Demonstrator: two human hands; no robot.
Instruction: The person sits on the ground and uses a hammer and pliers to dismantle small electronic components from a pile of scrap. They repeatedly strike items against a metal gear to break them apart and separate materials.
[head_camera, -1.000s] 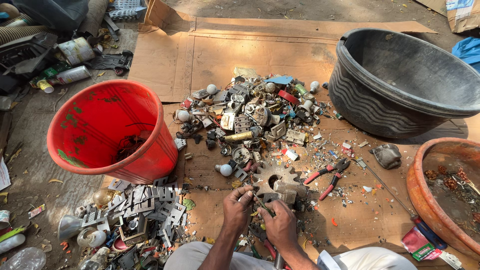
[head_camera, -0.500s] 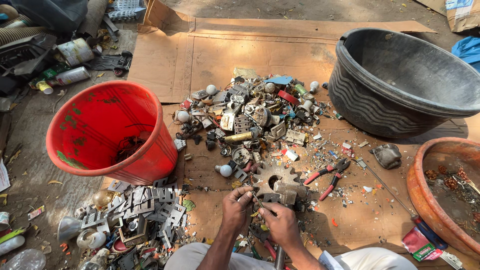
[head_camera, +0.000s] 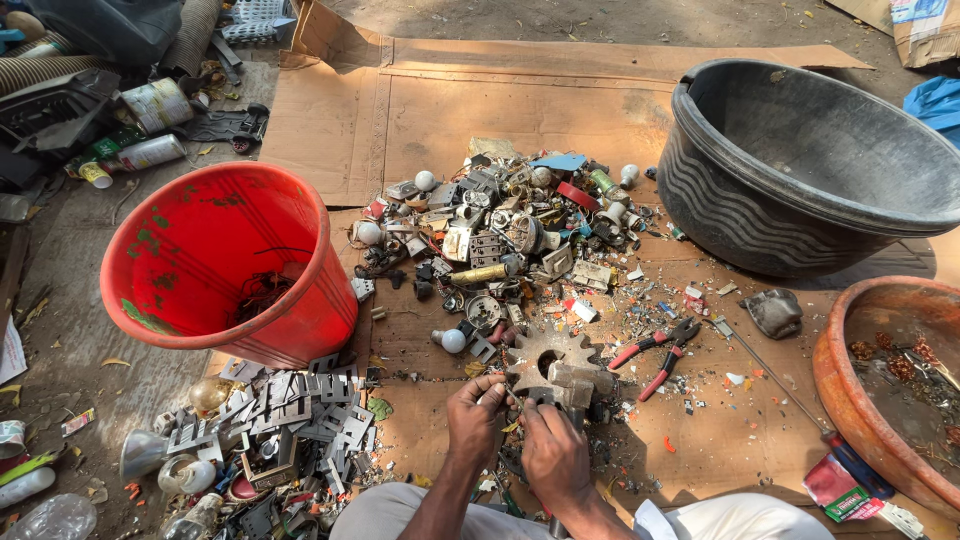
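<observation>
From above, the small piece the two hands work on is mostly hidden behind the knuckles; what it is cannot be made out. The left hand (head_camera: 474, 418) and right hand (head_camera: 552, 452) sit close together at about 6 o'clock on the cardboard sheet (head_camera: 520, 110), fingers curled in tight around that small part (head_camera: 512, 402), which lies just below a toothed metal gear (head_camera: 545, 350). Whether the right hand truly grips it or only presses on it, I cannot tell. Red-handled pliers (head_camera: 660, 348) lie loose at 3 o'clock from the hands.

The scrap pile (head_camera: 500, 240) spreads out at 12 o'clock. A red bucket (head_camera: 215, 265) stands at 10 o'clock, a black tub (head_camera: 810, 160) at 2 o'clock, and an orange basin (head_camera: 880, 400), cut off by the edge, at 3 o'clock. A flat red and green packet (head_camera: 838, 490) lies at 4 o'clock, its print too small to read. A cardboard box corner (head_camera: 925, 25) with a blue label shows top right.
</observation>
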